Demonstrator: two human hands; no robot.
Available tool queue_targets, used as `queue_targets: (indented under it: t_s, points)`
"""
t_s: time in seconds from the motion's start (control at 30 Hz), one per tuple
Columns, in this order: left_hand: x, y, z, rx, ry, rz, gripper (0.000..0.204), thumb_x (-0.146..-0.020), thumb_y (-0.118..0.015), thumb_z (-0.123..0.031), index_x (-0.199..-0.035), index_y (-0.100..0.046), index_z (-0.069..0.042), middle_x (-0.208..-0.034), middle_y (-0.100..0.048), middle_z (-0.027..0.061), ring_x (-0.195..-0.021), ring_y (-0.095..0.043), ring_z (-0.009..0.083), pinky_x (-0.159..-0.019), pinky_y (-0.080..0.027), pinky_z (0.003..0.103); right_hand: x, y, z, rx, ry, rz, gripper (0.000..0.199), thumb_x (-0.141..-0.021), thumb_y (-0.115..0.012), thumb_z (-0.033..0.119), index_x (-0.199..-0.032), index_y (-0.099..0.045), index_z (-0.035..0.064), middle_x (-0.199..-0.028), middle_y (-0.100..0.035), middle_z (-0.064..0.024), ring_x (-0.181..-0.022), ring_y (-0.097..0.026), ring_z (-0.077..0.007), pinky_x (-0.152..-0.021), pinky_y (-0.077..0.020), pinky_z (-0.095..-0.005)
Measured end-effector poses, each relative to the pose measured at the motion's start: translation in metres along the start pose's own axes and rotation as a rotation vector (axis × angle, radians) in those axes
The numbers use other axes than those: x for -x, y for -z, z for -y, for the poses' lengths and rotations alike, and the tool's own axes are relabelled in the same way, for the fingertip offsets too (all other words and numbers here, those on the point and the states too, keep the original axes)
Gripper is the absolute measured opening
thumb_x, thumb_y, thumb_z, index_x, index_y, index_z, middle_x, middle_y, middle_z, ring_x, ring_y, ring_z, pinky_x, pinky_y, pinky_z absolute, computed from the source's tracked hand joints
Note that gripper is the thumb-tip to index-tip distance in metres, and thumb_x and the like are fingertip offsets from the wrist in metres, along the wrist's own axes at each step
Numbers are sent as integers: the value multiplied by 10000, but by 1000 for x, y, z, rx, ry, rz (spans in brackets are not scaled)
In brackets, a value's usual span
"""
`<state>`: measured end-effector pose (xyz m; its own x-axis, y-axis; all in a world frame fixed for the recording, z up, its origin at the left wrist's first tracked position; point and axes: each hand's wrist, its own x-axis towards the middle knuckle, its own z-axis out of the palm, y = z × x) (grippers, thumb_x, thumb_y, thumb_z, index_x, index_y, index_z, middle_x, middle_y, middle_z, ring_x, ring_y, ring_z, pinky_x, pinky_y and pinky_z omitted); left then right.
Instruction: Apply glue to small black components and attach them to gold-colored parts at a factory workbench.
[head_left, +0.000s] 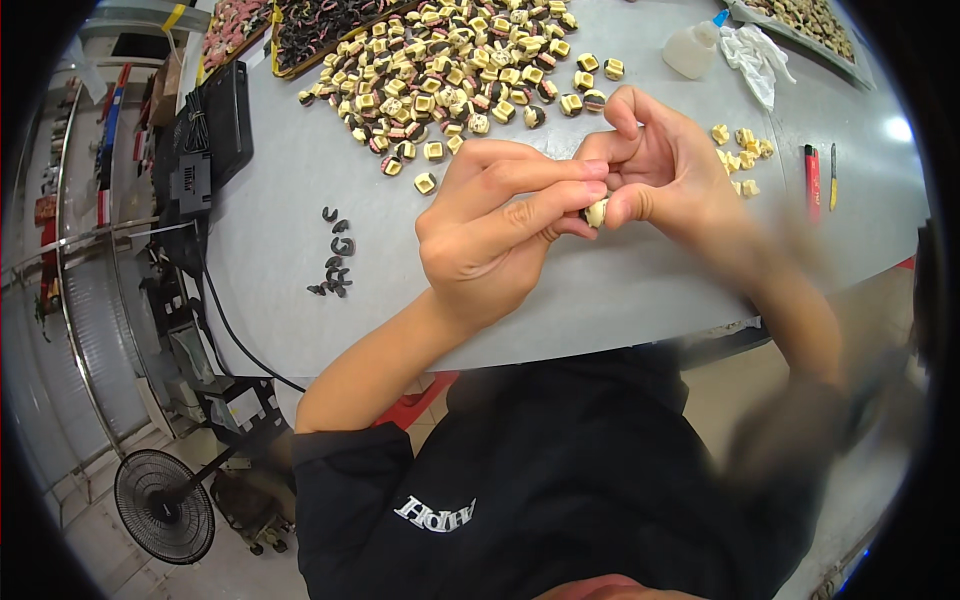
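Observation:
A small cream-and-black piece (596,213) is pinched between my two hands above the grey table, mostly covered by fingers. My left hand (490,225) is closed on it from the left, fingertips together. From the right, the thumb and curled fingers of my right hand (672,165) grip the same piece. Beyond my hands spreads a large pile of similar cream, black and pink pieces (430,92). Loose curved black strips (340,262) lie left of my left hand. Several plain cream pieces (747,150) sit just right of my right hand.
A red slim tool (811,183) and a yellow-and-dark thin tool (833,178) lie at the right. Behind them are a translucent bottle (690,50), a white cloth (757,62) and a filled tray (862,75). A black device (232,118) with cables occupies the left edge.

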<state>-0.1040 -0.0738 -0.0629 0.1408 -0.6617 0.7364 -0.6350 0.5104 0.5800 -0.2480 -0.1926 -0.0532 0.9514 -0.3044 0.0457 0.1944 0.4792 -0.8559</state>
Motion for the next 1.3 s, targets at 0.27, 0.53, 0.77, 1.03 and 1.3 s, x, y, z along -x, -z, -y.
queue_targets:
  t_s: [0.27, 0.53, 0.77, 1.03, 1.3]
  points:
    - [-3, -2, -2, -89, -10, 9, 316, -593, -731, 49, -894, -697, -39, -897, -676, 44, -767, -553, 183, -667, -468, 273, 0, 0, -1, 113, 40, -33, 357, -783, -663, -14, -957, -363, 67, -926, -612, -112, -905, -599, -167, -828, -481, -292]
    - [-7, 3, 6, -23, 253, -113, 259, -694, -734, -26, -948, -686, -39, -900, -673, 74, -832, -587, 195, -754, -454, 288, -3, -4, -2, 359, 240, -271, 252, -812, -650, 32, -968, -452, 35, -890, -595, -49, -807, -562, -116, -739, -451, -229]
    - [-29, 48, 17, -251, 378, -254, 219, -743, -705, -41, -959, -679, -20, -882, -668, 65, -831, -586, 150, -721, -462, 259, -4, 36, 13, 992, 716, -993, 363, -783, -677, 108, -1088, -502, 21, -1062, -570, -75, -988, -505, -157, -821, -418, -277]
    - [-1, 137, 7, -508, 624, -191, 158, -779, -674, -70, -926, -684, -14, -871, -650, 72, -737, -599, 138, -660, -469, 245, -5, 48, 16, 1100, 287, -1026, 466, -792, -670, 207, -1171, -488, 5, -1101, -566, -113, -1052, -503, -210, -888, -403, -320]
    - [31, 128, -8, -574, 910, -56, 175, -740, -702, -27, -906, -675, 21, -870, -640, 68, -737, -631, 136, -673, -490, 230, -7, 68, 10, 1085, 188, -864, 325, -866, -580, 127, -1168, -511, 29, -1084, -578, -78, -938, -559, -159, -808, -433, -266]
